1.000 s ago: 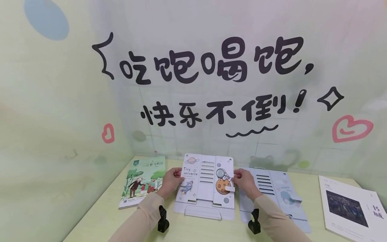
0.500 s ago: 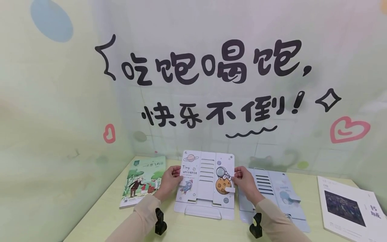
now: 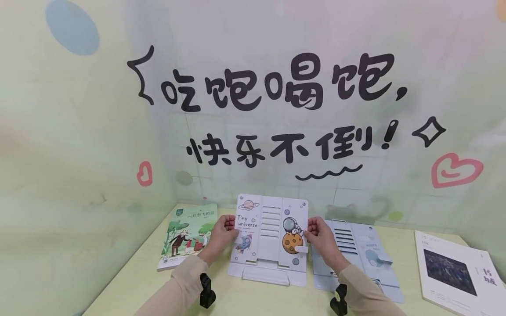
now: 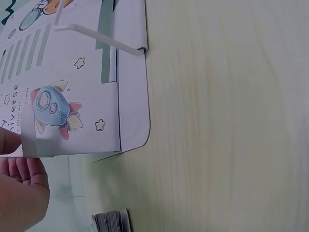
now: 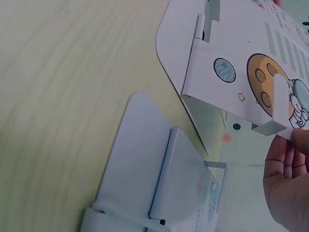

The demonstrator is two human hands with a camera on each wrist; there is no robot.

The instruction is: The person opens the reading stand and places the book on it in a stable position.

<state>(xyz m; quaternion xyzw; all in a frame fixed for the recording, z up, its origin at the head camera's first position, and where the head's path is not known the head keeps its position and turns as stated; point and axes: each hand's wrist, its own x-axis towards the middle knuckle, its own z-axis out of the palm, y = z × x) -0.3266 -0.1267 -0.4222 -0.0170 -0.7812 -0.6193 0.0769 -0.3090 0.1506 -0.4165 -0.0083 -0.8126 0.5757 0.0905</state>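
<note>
Book stand (image 3: 270,245) between left hand (image 3: 220,237) and right hand (image 3: 322,240); left of grip, book (image 3: 189,237); right, second stand (image 3: 365,248), then magazine (image 3: 452,272).

Enclosure: pale green back wall (image 3: 253,26) meeting a yellower left wall (image 3: 79,131), surface softly creased. Faint grid lines show behind two rows of bold black Chinese lettering (image 3: 290,151). Other print: blue oval (image 3: 73,27), four-pointed star outline, pink heart outlines, wavy line (image 3: 328,175), scattered green spots. Table (image 3: 276,303): light yellowish top, fine wood grain, set against the back wall. Light soft, diffuse.
</note>
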